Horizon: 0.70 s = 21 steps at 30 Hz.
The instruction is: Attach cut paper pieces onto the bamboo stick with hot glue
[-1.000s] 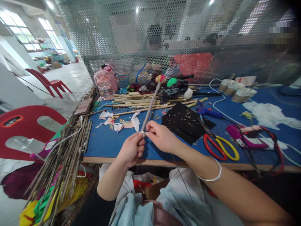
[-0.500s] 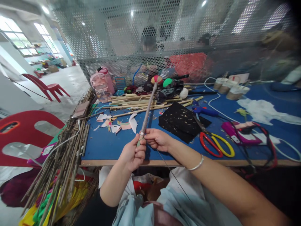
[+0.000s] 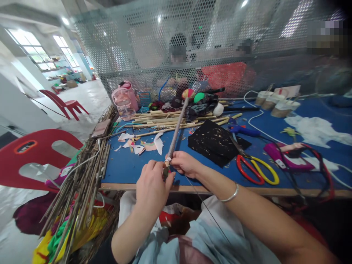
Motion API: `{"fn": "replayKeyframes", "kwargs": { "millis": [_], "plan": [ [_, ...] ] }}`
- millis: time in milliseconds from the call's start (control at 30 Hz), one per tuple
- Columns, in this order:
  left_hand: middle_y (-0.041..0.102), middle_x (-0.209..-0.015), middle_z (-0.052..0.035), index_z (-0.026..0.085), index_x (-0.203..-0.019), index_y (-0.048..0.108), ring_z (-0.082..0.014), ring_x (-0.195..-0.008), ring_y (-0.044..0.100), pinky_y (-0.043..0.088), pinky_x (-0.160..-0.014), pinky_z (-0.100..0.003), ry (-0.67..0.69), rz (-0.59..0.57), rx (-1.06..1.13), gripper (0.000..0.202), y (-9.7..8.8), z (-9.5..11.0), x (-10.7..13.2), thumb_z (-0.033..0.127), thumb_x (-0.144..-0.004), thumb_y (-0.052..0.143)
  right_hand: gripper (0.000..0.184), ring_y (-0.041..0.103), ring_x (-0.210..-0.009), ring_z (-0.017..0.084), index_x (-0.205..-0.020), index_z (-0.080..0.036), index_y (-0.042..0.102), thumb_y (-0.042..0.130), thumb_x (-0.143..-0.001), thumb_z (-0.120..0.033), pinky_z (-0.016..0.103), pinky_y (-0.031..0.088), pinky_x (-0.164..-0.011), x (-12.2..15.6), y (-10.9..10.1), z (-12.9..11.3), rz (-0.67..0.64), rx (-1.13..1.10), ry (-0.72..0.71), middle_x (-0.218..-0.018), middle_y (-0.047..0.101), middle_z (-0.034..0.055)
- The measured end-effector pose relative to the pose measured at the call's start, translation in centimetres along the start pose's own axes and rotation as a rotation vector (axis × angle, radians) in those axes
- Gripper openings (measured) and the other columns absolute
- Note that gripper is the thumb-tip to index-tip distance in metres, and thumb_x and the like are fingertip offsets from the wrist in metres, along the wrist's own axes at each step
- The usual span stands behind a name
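Observation:
My left hand [image 3: 152, 185] is closed round the lower end of a long thin stick [image 3: 176, 130], which slants up and away over the blue table [image 3: 123, 167]. The stick ends in a red, yellow and green ball head [image 3: 188, 93]. My right hand [image 3: 184, 163], with a silver bangle on its wrist, pinches the stick just above my left hand, at a small white band. A thin dark thread [image 3: 203, 205] runs from my right hand down toward my lap.
Red and yellow scissors [image 3: 257, 170], a black sheet [image 3: 213, 141], a blue glue gun [image 3: 242, 130], paper scraps [image 3: 140, 145] and bamboo sticks [image 3: 170, 119] lie on the table. A twig bundle [image 3: 79, 183] leans at its left. Red chairs [image 3: 35, 154] stand left. People sit behind the mesh screen [image 3: 176, 55].
My left hand has turned over and slid down the stick's end, its back now facing me. My right hand has dropped from a raised pinch onto the stick's white band.

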<state>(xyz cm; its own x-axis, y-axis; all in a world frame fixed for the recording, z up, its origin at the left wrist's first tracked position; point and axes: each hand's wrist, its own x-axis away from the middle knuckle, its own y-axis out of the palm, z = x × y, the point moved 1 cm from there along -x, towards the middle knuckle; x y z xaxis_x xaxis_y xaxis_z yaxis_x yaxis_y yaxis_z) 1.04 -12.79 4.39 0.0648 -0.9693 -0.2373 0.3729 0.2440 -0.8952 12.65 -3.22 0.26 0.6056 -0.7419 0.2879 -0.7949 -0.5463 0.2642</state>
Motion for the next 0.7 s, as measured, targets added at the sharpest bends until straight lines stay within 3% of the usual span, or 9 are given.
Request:
{"fn": "replayKeyframes", "kwargs": {
  "millis": [133,300,433,567,700],
  "plan": [
    [0.061,-0.083,-0.0076,0.019,-0.093,0.060,-0.0226,-0.077,0.058,0.039,-0.067,-0.029,-0.028,-0.082,0.010,0.016,0.3,0.0,-0.2,0.025,-0.079,0.056,0.010,0.014,-0.030,0.002,-0.065,-0.017,0.050,0.057,-0.059,-0.019,0.017,0.008,-0.029,-0.1,0.5,-0.2,0.035,0.056,0.026,-0.034,0.028,-0.0125],
    [0.061,-0.069,-0.0071,0.018,-0.081,0.065,-0.0201,-0.065,0.057,0.035,-0.062,-0.027,-0.092,-0.071,0.119,0.009,0.6,-1.0,-1.1,0.022,-0.076,0.058,0.009,0.012,-0.031,0.002,-0.067,-0.017,0.048,0.055,-0.062,-0.016,0.016,0.006,-0.031,0.4,0.6,-0.5,0.038,0.027,0.074,-0.037,0.025,-0.0130],
    [0.058,-0.058,-0.0006,0.018,-0.097,0.063,-0.0133,-0.052,0.050,0.034,-0.054,-0.023,-0.102,-0.131,0.513,0.026,0.9,-1.8,-1.6,0.032,-0.075,0.060,0.014,0.012,-0.034,0.001,-0.077,-0.017,0.049,0.059,-0.071,-0.023,0.014,0.005,-0.033,1.2,-0.2,-0.6,-0.075,-0.122,0.070,-0.042,0.027,-0.0128],
    [0.055,-0.056,0.0034,0.013,-0.106,0.054,-0.0092,-0.047,0.047,0.039,-0.049,-0.020,-0.273,-0.265,1.026,0.045,1.9,-2.0,-1.7,0.041,-0.071,0.063,0.015,0.013,-0.035,0.001,-0.080,-0.015,0.051,0.061,-0.074,-0.024,0.013,0.006,-0.034,1.7,-1.2,-0.9,-0.139,-0.172,0.076,-0.045,0.028,-0.0118],
    [0.053,-0.055,0.0053,0.012,-0.105,0.053,-0.0059,-0.044,0.045,0.041,-0.045,-0.018,-0.398,-0.297,1.316,0.050,2.6,-2.0,-1.7,0.039,-0.067,0.069,0.016,0.013,-0.035,0.001,-0.081,-0.015,0.052,0.062,-0.073,-0.025,0.013,0.006,-0.034,1.6,-1.5,-1.3,-0.177,-0.146,0.083,-0.046,0.029,-0.0114]
  ]
}}
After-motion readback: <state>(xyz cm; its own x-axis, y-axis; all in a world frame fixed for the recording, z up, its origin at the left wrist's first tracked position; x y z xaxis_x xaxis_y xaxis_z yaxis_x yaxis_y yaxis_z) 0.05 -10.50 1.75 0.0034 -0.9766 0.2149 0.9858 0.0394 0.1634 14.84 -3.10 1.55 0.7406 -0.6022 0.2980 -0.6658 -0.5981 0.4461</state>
